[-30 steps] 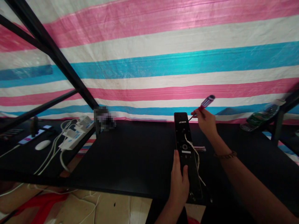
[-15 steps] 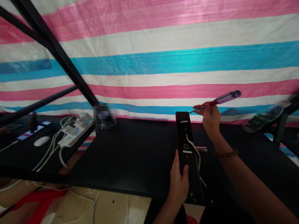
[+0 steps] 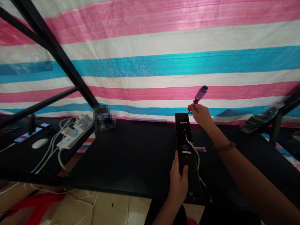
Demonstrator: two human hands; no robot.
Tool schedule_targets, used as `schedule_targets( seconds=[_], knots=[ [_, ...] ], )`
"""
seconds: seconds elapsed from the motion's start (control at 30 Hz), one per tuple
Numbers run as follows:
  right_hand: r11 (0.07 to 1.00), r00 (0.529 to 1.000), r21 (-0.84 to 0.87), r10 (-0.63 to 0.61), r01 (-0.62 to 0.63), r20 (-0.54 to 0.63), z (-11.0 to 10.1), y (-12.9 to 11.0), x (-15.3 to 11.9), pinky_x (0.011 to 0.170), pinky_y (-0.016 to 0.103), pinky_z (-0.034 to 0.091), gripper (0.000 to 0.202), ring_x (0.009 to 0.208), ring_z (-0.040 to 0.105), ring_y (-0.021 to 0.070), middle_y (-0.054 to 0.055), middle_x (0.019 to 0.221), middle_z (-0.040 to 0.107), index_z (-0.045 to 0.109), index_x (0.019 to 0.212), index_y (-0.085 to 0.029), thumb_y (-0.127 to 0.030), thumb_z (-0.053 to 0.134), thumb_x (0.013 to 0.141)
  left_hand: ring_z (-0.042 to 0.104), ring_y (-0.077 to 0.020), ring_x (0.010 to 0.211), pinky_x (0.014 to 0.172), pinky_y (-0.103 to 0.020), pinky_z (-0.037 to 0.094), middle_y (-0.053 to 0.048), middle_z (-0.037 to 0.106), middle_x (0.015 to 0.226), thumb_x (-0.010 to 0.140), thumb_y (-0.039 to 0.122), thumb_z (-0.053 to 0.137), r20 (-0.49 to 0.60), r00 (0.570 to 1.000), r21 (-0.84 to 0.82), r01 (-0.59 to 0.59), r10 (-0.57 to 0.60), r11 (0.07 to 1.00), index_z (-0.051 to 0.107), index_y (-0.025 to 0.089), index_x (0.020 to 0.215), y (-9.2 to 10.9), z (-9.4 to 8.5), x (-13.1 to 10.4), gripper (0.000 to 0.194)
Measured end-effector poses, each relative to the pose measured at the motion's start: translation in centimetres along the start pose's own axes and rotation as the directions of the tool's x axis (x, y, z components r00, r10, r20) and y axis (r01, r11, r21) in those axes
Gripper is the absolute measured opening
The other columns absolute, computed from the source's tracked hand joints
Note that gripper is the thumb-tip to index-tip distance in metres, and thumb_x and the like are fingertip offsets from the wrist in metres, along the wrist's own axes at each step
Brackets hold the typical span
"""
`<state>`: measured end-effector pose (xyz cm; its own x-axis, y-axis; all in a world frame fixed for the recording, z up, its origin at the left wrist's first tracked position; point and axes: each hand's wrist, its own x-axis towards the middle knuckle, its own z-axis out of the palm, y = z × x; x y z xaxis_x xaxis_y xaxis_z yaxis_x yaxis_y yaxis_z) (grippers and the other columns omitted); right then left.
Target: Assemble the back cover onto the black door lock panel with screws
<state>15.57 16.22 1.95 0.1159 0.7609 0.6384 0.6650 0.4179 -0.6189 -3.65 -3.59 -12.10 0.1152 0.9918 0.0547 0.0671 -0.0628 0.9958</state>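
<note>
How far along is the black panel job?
Looks done: white cable out of black panel. In hand: right hand holds screwdriver near the panel's far end; left hand grips its side. Left: probably screw work there, maybe tidying the trailing cable; screw count unreadable.

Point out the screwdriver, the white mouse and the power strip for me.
Screwdriver [image 3: 201, 93]: head view, on its purple handle.
White mouse [image 3: 40, 143]: head view, on the middle of its top.
Power strip [image 3: 67, 141]: head view, on its white casing, toward the near end.
</note>
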Motion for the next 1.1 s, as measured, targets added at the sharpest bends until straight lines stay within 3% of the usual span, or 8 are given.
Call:
schedule_targets(
  seconds=[0.1,0.27,0.37,0.5,0.73,0.9,1.1],
  knots=[
    [0.997,0.999,-0.057,-0.046,0.047,0.017,-0.2,-0.1,0.8,0.066,0.033,0.048,0.033,0.065,0.065,0.0197,0.003,0.070,0.070,0.070,0.076,-0.022,-0.050,0.062,0.091,0.034,-0.0261,0.152,0.127,-0.040,0.026,-0.011,0.038,0.164,0.098,0.043,0.051,-0.008,1.000,-0.028,-0.004,0.004,1.000,0.037,0.018,0.157,0.0,0.0,0.0,0.066],
    [0.999,0.999,-0.011,0.041,-0.041,-0.007,-0.3,-0.5,1.1,0.059,0.029,0.042,0.028,0.057,0.059,0.0159,-0.002,0.061,0.067,0.066,0.070,-0.021,-0.044,0.073,0.083,0.033,-0.0245,0.153,0.126,-0.037,0.026,-0.010,0.036,0.165,0.100,0.044,0.049,-0.002,1.000,-0.026,0.009,-0.009,1.000,0.035,0.017,0.158,-0.2,0.0,0.0,0.066],
    [0.999,0.998,-0.023,0.031,-0.029,0.062,-0.2,-0.7,1.2,0.062,0.029,0.044,0.025,0.061,0.063,0.0169,0.000,0.064,0.070,0.066,0.068,-0.021,-0.037,0.067,0.087,0.033,-0.0245,0.153,0.127,-0.039,0.026,-0.011,0.036,0.165,0.100,0.043,0.048,0.007,1.000,-0.005,0.006,-0.006,1.000,0.034,0.016,0.158,-0.5,0.0,0.1,0.066],
    [1.000,0.997,-0.013,0.019,-0.018,0.076,0.0,-0.7,1.3,0.075,0.031,0.052,0.017,0.078,0.073,0.0204,0.004,0.079,0.078,0.068,0.084,-0.020,-0.026,0.056,0.093,0.035,-0.0257,0.152,0.126,-0.041,0.027,-0.012,0.038,0.164,0.099,0.042,0.049,-0.007,1.000,-0.014,0.000,0.000,1.000,0.037,0.016,0.157,-0.6,0.0,0.1,0.065],
    [0.999,0.999,0.029,0.022,-0.021,-0.031,0.2,-0.6,0.8,0.069,0.033,0.052,0.027,0.073,0.070,0.0211,0.005,0.078,0.075,0.069,0.075,-0.021,-0.043,0.064,0.090,0.035,-0.0269,0.152,0.126,-0.042,0.027,-0.010,0.039,0.163,0.097,0.043,0.055,-0.018,1.000,-0.079,0.001,-0.002,0.997,0.039,0.019,0.156,-0.5,0.0,0.1,0.066],
    [0.998,0.991,0.036,0.055,-0.051,-0.120,0.3,-0.8,0.7,0.067,0.033,0.050,0.024,0.068,0.066,0.0197,0.002,0.071,0.072,0.071,0.074,-0.021,-0.043,0.072,0.082,0.033,-0.0262,0.153,0.126,-0.041,0.027,-0.011,0.037,0.164,0.098,0.041,0.054,-0.017,1.000,-0.066,0.006,-0.007,0.998,0.037,0.018,0.157,-0.7,0.0,0.1,0.066],
    [0.988,0.999,0.151,0.042,-0.037,-0.032,0.3,-1.0,0.7,0.080,0.037,0.055,0.020,0.082,0.074,0.0235,0.005,0.086,0.079,0.072,0.090,-0.021,-0.039,0.062,0.088,0.033,-0.0262,0.153,0.127,-0.042,0.026,-0.010,0.037,0.164,0.098,0.042,0.053,-0.009,1.000,-0.081,-0.028,0.027,0.996,0.037,0.019,0.157,-1.0,0.0,0.2,0.065]
  ],
)
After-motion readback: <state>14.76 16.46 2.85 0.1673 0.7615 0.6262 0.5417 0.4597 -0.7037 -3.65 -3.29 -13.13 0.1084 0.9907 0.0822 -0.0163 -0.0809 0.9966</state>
